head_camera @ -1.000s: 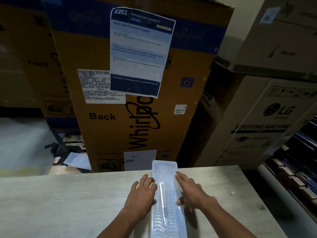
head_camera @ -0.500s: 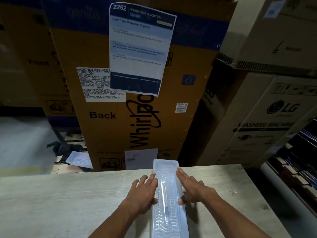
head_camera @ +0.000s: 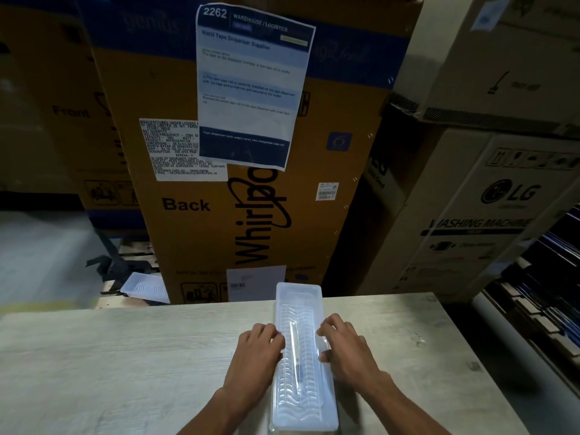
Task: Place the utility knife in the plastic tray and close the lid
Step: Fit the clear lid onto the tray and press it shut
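Note:
A long clear plastic tray (head_camera: 299,293) lies lengthwise on the pale wooden table, its ribbed transparent lid resting on top. Through the lid a slim utility knife (head_camera: 295,353) shows, lying along the tray's middle. My left hand (head_camera: 259,350) presses against the tray's left edge with fingers curled onto the lid rim. My right hand (head_camera: 343,343) grips the right edge, fingers curled over the rim and thumb against the side.
A tall Whirlpool carton (head_camera: 244,189) with a taped instruction sheet (head_camera: 251,86) stands just behind the table. LG cartons (head_camera: 489,215) are stacked at the right. Another plastic tray (head_camera: 146,287) lies on a pallet at the back left. The table's right edge (head_camera: 477,356) runs close by.
Both hands have curled their fingers down onto the tray's edges, where earlier they lay flatter and more stretched. The tray has stayed in place.

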A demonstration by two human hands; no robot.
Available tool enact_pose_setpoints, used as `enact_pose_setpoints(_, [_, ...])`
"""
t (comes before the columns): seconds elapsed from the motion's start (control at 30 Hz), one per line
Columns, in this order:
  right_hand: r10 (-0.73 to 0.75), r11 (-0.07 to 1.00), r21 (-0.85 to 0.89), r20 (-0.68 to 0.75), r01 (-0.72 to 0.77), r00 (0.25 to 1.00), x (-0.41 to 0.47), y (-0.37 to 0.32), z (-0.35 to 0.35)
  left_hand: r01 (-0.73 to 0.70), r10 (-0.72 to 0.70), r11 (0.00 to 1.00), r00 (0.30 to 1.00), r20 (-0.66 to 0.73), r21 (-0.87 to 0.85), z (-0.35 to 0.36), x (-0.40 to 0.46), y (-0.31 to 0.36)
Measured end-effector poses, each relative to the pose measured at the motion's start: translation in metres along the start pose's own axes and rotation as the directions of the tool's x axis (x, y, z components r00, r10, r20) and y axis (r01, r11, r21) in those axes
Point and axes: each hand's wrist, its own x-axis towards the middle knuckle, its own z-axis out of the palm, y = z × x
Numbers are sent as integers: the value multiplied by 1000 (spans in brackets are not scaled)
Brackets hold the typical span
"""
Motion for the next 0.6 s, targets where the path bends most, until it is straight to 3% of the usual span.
enact_pose_setpoints(0.07, [44, 991, 130, -5, -43, 999, -5, -1, -2, -1, 1, 999, 1000, 3, -49, -4, -5, -1])
enact_pose_setpoints(0.17, [115, 924, 368, -10, -103, 993, -8, -3, -6, 12, -3, 999, 972, 234, -38, -14, -11, -19])
enact_pose_setpoints(0.23, [108, 936, 332, 32, -112, 994, -11, -2, -8, -4, 4, 1000, 931, 365, -1, -14, -15, -29])
enact_pose_setpoints(0.33, [5, 999, 33, 118, -9, 993, -15, 4, -8, 6, -7, 1000, 928, 373, 4, -4, -17, -34])
enact_pose_setpoints(0.5, [40, 986, 132, 413, -103, 910, -18, 10, -25, 43, -55, 998, 933, 355, 40, 6, -17, -29])
enact_pose_setpoints(0.6, [98, 979, 124, 414, -162, 905, -19, 6, -26, 71, -72, 997, 934, 349, 16, 5, -17, -23])
